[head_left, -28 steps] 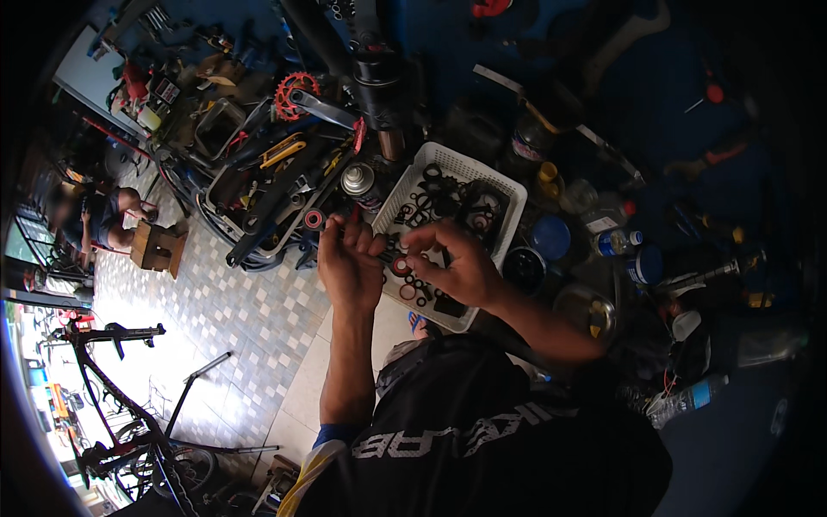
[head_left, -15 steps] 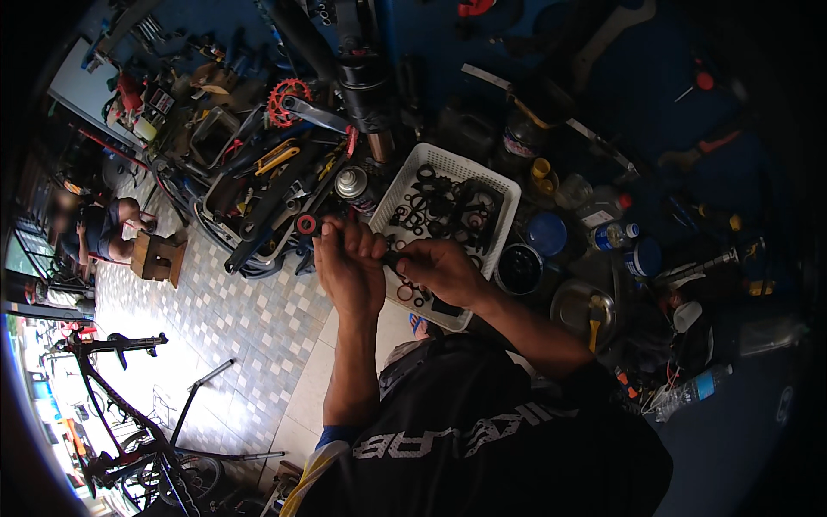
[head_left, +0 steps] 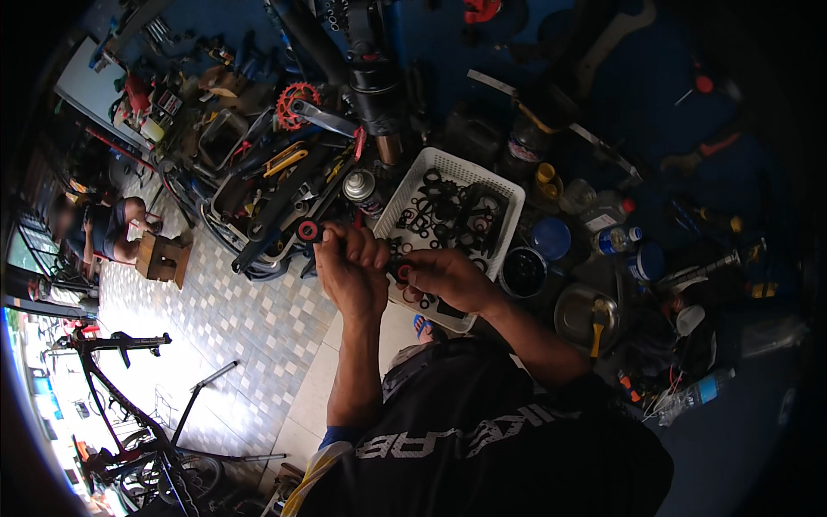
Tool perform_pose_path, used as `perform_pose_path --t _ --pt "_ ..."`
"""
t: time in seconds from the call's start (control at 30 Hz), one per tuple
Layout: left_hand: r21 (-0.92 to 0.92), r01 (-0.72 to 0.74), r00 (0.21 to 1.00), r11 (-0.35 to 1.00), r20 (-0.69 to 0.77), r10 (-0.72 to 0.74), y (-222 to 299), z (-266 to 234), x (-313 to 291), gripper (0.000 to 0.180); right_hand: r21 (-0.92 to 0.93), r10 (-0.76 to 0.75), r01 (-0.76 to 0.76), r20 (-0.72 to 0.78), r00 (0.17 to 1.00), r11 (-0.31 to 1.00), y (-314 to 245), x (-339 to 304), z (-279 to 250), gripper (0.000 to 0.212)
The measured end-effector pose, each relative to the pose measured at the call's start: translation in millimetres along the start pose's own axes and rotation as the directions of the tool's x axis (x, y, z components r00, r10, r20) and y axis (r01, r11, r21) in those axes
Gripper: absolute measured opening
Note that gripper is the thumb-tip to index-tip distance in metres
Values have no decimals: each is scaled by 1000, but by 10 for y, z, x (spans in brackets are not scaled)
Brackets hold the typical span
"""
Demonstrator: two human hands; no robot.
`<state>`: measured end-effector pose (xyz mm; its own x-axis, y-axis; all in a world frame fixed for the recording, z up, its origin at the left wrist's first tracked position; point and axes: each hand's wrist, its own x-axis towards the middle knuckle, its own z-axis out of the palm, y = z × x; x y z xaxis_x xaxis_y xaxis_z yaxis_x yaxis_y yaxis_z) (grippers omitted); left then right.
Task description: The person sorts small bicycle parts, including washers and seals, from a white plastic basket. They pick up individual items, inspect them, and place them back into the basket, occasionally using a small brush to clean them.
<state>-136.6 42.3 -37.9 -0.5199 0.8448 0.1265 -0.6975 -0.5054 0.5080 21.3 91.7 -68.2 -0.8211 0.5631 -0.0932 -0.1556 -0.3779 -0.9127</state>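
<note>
Here, at left, a red-rimmed ring seems gripped by the closed left hand; rightward, a reddish ring is pinched in the right hand, near the white basket. Apparently, handling them is the current step, calling next for a steady hold.

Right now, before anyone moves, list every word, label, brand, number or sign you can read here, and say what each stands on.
Black shirt: large pale lettering, partly creased; I won't copy its wording.
Spray can: markings too small to read.
Clear bottle with a blue label: any print too small to read.
Red ring at the left hand: no text can be made out.
</note>
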Motion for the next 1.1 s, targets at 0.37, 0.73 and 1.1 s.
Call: perform_pose_path --t 0.37,0.73,1.1 --pt "47 50 998 998 -40 -48 1 25 35 21 -44 46 -49 -58 997 998 -5 3 71 24" --pt "10 126 985 992 -118 -124 -70 -61 52 20 -143 77 -77 -6 997 987 51 20 -29 24" --pt "-362 217 967 906 209 -148 63 -412 290 46 -384 -85 103 66 994 918 -205 -227 -138 60"
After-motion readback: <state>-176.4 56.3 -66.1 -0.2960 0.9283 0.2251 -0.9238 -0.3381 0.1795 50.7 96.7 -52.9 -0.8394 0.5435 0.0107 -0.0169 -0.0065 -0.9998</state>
